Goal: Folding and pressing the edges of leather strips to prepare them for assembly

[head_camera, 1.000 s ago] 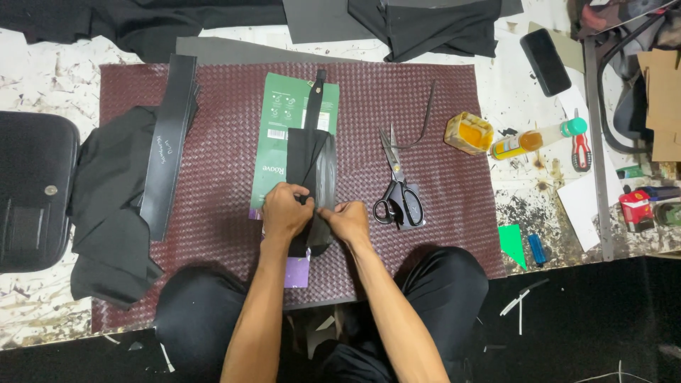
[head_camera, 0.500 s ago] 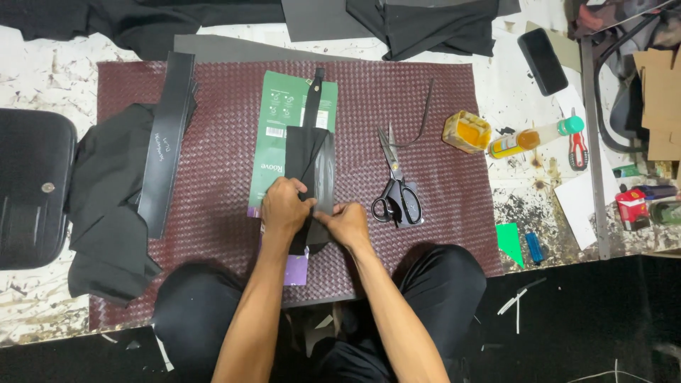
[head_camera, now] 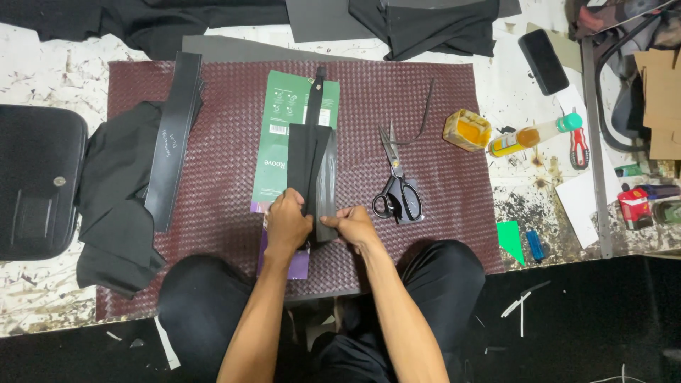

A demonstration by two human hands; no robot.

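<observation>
Bright, even overhead light, soft shadows, sharp focus, slight wide-angle edge distortion.

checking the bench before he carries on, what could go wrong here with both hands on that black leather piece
The scissors lie with blades apart just beside the right hand; a sideways slip could meet them. The open yellow glue pot and tipped bottle sit near the mat's edge, so a knock might spill onto it. The left hand and right hand pinch only the near end of the black leather piece, so its far end may shift on the green card.

A paint-stained white worktable (head_camera: 42,78) stands over dark floor (head_camera: 603,319).
</observation>
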